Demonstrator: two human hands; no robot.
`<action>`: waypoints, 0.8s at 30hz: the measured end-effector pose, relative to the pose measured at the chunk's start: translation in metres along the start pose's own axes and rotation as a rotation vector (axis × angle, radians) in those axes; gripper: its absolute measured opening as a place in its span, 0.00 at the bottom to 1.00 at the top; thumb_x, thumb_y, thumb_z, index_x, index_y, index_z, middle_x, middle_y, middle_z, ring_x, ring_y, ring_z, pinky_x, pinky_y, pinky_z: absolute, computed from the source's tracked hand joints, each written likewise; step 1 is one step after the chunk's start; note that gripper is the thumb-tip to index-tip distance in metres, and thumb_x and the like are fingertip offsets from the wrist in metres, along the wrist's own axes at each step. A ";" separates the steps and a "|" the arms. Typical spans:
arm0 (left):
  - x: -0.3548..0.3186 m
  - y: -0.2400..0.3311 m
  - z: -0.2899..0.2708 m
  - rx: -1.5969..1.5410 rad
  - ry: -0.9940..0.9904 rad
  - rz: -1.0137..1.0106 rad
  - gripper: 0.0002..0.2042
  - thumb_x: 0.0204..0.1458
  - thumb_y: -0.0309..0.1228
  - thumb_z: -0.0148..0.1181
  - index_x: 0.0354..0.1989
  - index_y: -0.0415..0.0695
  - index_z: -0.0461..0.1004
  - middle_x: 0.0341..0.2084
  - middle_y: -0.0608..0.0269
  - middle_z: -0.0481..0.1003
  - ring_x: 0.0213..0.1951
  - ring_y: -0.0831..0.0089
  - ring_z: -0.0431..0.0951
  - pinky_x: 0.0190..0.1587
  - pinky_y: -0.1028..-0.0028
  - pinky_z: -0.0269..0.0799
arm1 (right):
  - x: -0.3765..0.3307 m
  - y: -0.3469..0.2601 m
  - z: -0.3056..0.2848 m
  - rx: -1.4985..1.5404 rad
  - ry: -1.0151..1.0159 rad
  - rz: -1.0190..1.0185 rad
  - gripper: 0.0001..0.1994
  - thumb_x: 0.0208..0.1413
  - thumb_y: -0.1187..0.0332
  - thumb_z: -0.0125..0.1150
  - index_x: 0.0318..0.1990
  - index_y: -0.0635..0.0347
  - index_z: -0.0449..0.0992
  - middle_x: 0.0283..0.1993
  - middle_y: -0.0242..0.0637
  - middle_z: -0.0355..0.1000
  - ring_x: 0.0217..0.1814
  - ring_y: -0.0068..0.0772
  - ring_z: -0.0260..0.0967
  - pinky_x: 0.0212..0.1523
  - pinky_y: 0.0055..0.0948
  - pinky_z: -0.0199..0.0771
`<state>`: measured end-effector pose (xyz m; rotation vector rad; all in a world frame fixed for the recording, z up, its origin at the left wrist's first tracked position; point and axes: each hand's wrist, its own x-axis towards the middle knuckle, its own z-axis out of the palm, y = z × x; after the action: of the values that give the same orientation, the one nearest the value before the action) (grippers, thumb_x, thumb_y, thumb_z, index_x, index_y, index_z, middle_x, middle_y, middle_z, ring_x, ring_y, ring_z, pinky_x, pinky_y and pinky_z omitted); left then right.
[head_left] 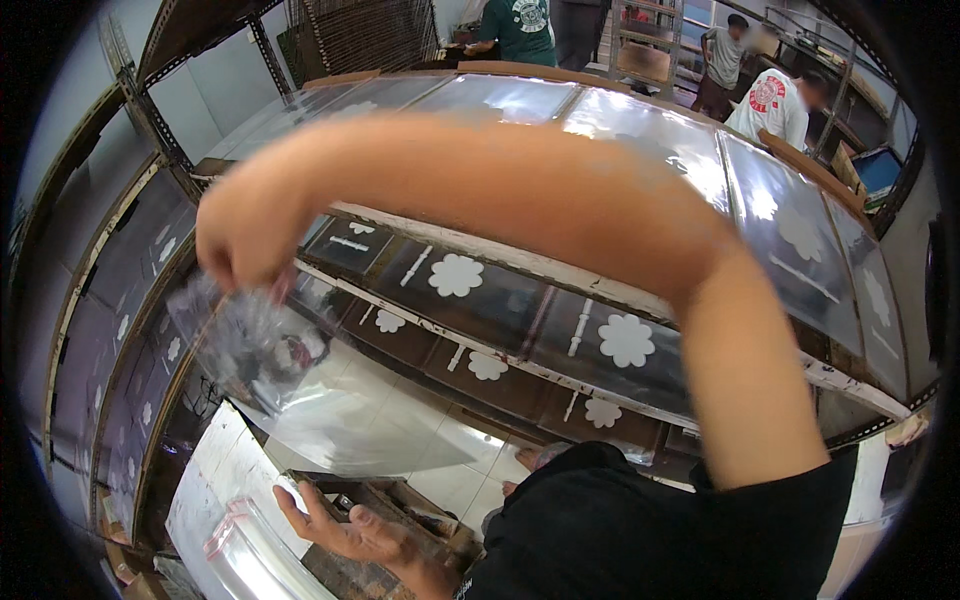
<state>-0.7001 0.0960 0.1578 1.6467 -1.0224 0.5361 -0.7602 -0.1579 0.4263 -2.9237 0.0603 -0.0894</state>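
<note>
Closely pinched right fingers [222, 262], clear film [310, 415] held

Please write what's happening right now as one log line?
right hand: pinching thin transparent plastic film | left hand: looks open, near flat white board | around: white flower-shaped pieces on dark rectangular panels

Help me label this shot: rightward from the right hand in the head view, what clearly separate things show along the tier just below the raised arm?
Bare right hand, slender white strip, white flower-shaped piece, another slender white strip, another white flower-shaped piece.
</note>
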 end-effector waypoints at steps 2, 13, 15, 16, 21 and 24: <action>-0.007 -0.018 0.006 -0.025 0.000 -0.035 0.30 0.65 0.49 0.44 0.60 0.30 0.66 0.66 0.38 0.57 0.69 0.45 0.55 0.69 0.48 0.50 | -0.050 0.015 -0.037 0.160 0.052 0.094 0.14 0.55 0.71 0.58 0.47 0.67 0.78 0.43 0.41 0.79 0.39 0.26 0.79 0.43 0.27 0.79; -0.182 -0.135 0.101 0.154 -0.661 -0.419 0.23 0.56 0.35 0.59 0.55 0.29 0.70 0.66 0.33 0.55 0.66 0.41 0.57 0.67 0.52 0.54 | -0.340 0.086 -0.107 0.165 0.435 0.852 0.12 0.52 0.70 0.60 0.44 0.62 0.77 0.40 0.36 0.78 0.39 0.27 0.78 0.42 0.25 0.79; -0.238 -0.154 0.113 0.114 -0.796 -0.371 0.24 0.54 0.36 0.61 0.54 0.28 0.71 0.64 0.29 0.56 0.65 0.38 0.57 0.66 0.50 0.55 | -0.371 0.095 -0.103 0.250 0.364 0.959 0.11 0.51 0.72 0.60 0.43 0.61 0.76 0.39 0.35 0.77 0.39 0.26 0.78 0.41 0.26 0.79; -0.259 -0.154 0.110 0.123 -0.845 -0.395 0.24 0.54 0.36 0.62 0.53 0.29 0.72 0.63 0.28 0.57 0.65 0.38 0.58 0.66 0.50 0.55 | -0.381 0.107 -0.096 0.305 0.325 0.991 0.10 0.50 0.73 0.60 0.42 0.60 0.76 0.39 0.34 0.76 0.39 0.25 0.78 0.40 0.26 0.79; -0.341 -0.149 0.103 0.124 -1.042 -0.480 0.23 0.51 0.38 0.62 0.47 0.29 0.76 0.61 0.26 0.60 0.61 0.36 0.63 0.64 0.50 0.59 | -0.435 0.147 -0.059 0.267 0.270 1.170 0.10 0.47 0.75 0.59 0.39 0.60 0.74 0.38 0.32 0.74 0.36 0.24 0.77 0.36 0.25 0.78; -0.371 -0.148 0.090 0.154 -1.099 -0.499 0.22 0.51 0.39 0.60 0.44 0.29 0.78 0.56 0.26 0.65 0.59 0.36 0.65 0.63 0.50 0.62 | -0.459 0.163 -0.048 0.249 0.258 1.241 0.12 0.47 0.76 0.59 0.42 0.60 0.75 0.41 0.34 0.74 0.39 0.26 0.77 0.37 0.26 0.79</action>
<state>-0.7865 0.1506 -0.2383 2.2753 -1.2447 -0.7372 -1.2264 -0.3055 0.4122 -2.1203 1.6640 -0.2327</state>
